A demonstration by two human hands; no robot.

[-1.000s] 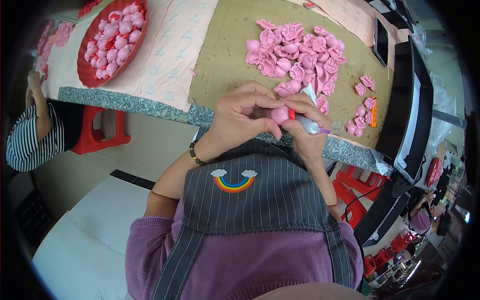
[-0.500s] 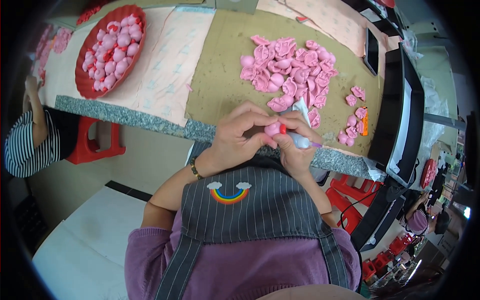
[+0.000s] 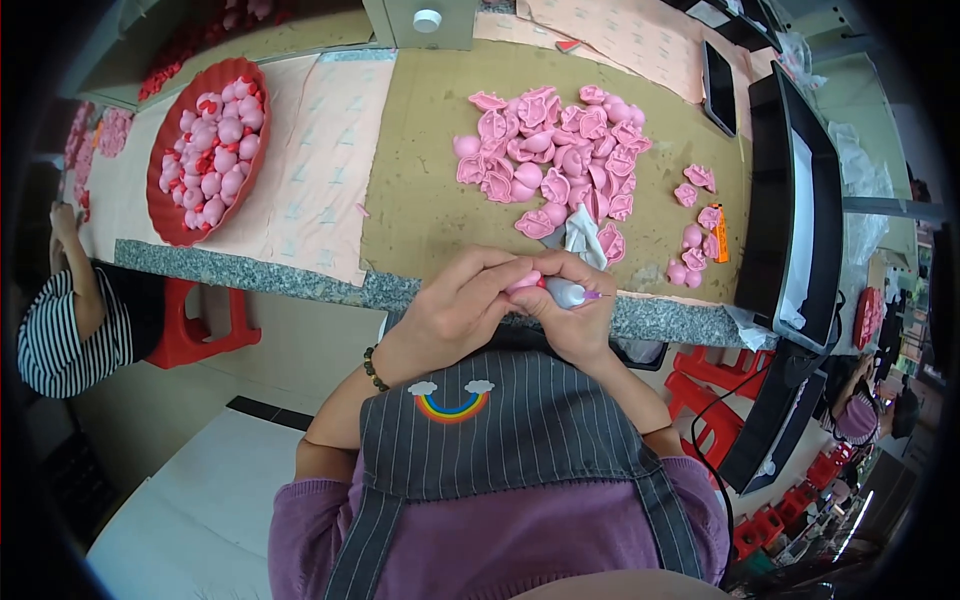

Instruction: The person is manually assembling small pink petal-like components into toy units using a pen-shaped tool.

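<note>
Just over the near edge of the table, my two hands meet around a small round pink plastic piece. My left hand (image 3: pixel 452 305) grips this pink piece (image 3: pixel 522 284), its fingers covering most of it. A bit of red (image 3: pixel 541 282) shows on its right side. My right hand (image 3: pixel 578 330) presses against the same piece with thumb and finger while holding a small clear squeeze bottle (image 3: pixel 566 293), whose thin purple nozzle points right. Beyond the hands lie a crumpled white cloth (image 3: pixel 583 238) and a heap of hollow pink shells (image 3: pixel 575 150).
At the left, a red fluted bowl (image 3: pixel 158 212) holds pink pieces with red parts. Several pink shells lie near an orange strip (image 3: pixel 721 236) at the right. A black tray (image 3: pixel 765 210) and a phone (image 3: pixel 719 90) stand along the right side. Another person (image 3: pixel 75 310) sits far left.
My left fingers have closed further over the pink piece, hiding more of it and its red part. The bottle stays in my right hand. The whole view has shifted slightly.
</note>
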